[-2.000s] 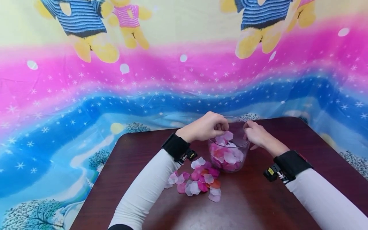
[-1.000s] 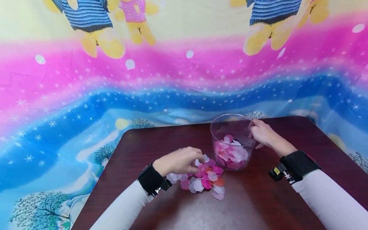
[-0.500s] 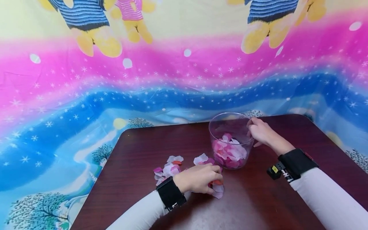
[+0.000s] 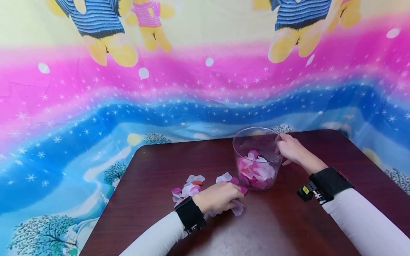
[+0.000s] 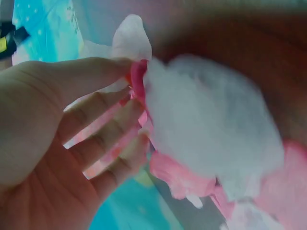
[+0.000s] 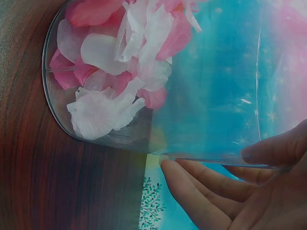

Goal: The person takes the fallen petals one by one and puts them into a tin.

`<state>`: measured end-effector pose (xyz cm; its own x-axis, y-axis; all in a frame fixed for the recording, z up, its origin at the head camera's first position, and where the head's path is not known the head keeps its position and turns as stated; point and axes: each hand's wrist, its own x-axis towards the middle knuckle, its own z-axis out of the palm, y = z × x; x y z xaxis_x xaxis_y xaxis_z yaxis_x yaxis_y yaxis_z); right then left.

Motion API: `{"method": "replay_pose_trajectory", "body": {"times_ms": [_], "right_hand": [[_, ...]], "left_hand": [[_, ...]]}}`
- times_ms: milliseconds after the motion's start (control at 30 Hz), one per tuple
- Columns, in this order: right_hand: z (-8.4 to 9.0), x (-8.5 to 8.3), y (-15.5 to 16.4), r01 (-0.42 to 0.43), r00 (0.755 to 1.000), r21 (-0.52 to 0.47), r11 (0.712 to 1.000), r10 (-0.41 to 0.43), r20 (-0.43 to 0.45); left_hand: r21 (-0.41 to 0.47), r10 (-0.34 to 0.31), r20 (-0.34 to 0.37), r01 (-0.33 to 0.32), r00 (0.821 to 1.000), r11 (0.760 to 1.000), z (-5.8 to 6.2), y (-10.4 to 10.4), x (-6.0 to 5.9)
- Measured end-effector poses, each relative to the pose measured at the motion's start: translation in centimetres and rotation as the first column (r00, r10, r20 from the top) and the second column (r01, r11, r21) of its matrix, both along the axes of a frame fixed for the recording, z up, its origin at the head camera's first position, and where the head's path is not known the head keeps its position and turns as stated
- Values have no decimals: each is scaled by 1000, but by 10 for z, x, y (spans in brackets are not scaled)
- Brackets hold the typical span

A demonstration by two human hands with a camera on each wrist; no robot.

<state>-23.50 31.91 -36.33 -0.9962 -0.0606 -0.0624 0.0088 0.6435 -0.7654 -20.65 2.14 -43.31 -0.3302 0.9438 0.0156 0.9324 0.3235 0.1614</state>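
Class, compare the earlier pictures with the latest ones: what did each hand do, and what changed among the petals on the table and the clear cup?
The left hand left the clear cup, came down to the loose petals on the table, swept toward the person and now grips a bunch of them. The pile has spread, with some petals left lying to its left. The right hand kept holding the cup's rim; the cup stayed put.

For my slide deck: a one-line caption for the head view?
Left hand gathers petals on the table; right hand holds the clear cup.

Bare table (image 4: 153,167) left of petals (image 4: 187,186)
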Motion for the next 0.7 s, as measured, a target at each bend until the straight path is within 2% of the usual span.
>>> {"method": "replay_pose_trajectory", "body": {"times_ms": [167,300,400,567,700], "right_hand": [[-1,0,-1,-7,1000,-6,1000,7,1],[0,-1,-1,-11,1000,-8,1000,11,2],[0,-1,-1,-10,1000,-10,1000,10,3],[0,-1,-1,-5,1000,-12,1000,5,0],[-1,-1,0,-5,1000,-9,1000,5,0]], "left_hand": [[57,69,90,-75,994,996,8,-12,-11],[102,82,77,-89,994,991,24,-22,-18],[137,78,23,-81,997,987,39,-30,-24],[213,75,16,-77,997,974,68,-42,-33],[249,71,30,-76,997,966,86,-46,-38]]}}
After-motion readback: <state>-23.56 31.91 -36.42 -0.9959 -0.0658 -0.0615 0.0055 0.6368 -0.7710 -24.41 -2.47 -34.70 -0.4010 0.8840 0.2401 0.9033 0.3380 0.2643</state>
